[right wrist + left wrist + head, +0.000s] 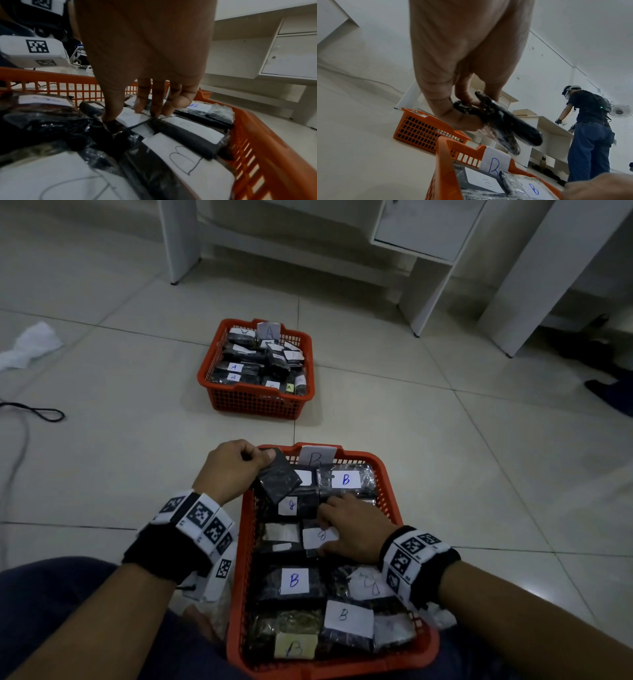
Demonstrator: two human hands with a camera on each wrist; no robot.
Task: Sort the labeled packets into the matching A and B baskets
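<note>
Two orange baskets stand on the tiled floor. Basket A (pixel 257 405) is farther off and holds several dark packets with A labels. Basket B (pixel 388 491) lies between my knees, full of dark packets with B labels. My left hand (pixel 260 457) hovers over basket B's far left corner and grips two dark packets (pixel 505 124) together, labels hidden. My right hand (pixel 325 522) is down inside basket B (pixel 257 135), thumb and fingers (pixel 154 106) pinching a white-labelled packet (pixel 132 117) that lies among the others.
A white crumpled cloth (pixel 30 344) and a black cable (pixel 44 414) lie on the floor at the left. White furniture legs (pixel 428 296) stand behind basket A. Dark shoes (pixel 599 354) sit at the right. Another person (pixel 590 128) stands at a counter.
</note>
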